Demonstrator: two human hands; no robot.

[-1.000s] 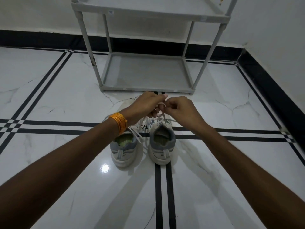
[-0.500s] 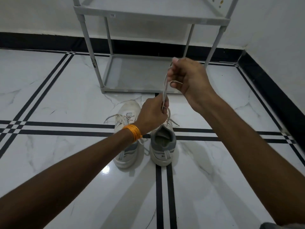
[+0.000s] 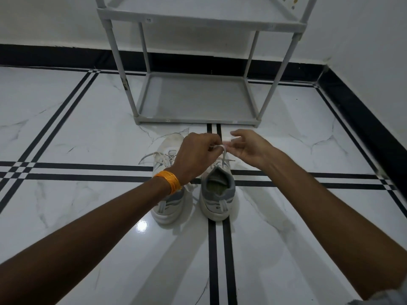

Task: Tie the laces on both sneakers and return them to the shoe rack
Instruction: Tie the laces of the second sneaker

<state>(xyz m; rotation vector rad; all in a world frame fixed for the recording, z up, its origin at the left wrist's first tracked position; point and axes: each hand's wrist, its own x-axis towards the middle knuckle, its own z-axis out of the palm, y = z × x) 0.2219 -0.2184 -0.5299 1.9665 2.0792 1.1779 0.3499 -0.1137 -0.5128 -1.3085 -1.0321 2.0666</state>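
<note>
White-grey sneakers (image 3: 217,203); orange bangles (image 3: 170,180); insole (image 3: 217,187) maybe green.

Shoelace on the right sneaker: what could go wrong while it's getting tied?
1. The left hand only pinches the lace above the right sneaker, and the hold of the right hand looks blurred, so the loop might slip and come undone.
2. The laces of the left sneaker lie loose on the floor; if forgotten, they could drag or snag on the way to the shoe rack.
</note>
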